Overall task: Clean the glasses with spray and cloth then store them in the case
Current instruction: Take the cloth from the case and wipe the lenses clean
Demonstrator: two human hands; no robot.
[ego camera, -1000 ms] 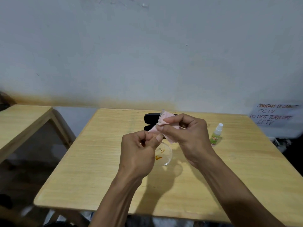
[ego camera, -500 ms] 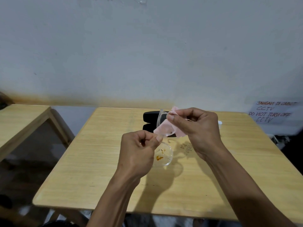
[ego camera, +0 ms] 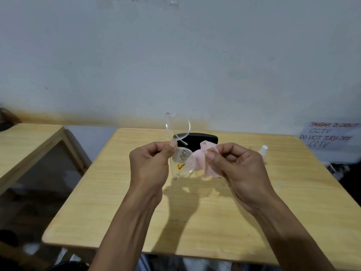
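My left hand [ego camera: 150, 165] pinches the bridge of clear-framed glasses [ego camera: 182, 163], held upright above the table with one lens over the other. The lower lens shows orange and dark specks. The upper lens [ego camera: 177, 127] looks clean. My right hand [ego camera: 234, 165] grips a bunched pink cloth [ego camera: 203, 161] just right of the lower lens, touching or nearly touching it. A black case [ego camera: 201, 138] lies on the table behind the glasses, partly hidden by them. The small spray bottle [ego camera: 263, 150] with a white cap stands at the right, mostly hidden behind my right hand.
Everything sits on a light wooden table [ego camera: 195, 212] against a pale wall. A second wooden table [ego camera: 29, 143] stands to the left with a gap between. A handwritten paper sign [ego camera: 330, 135] hangs at the far right.
My right hand took the cloth off the upper lens and moved down and right to the lower lens. My left hand rose, lifting the glasses higher.
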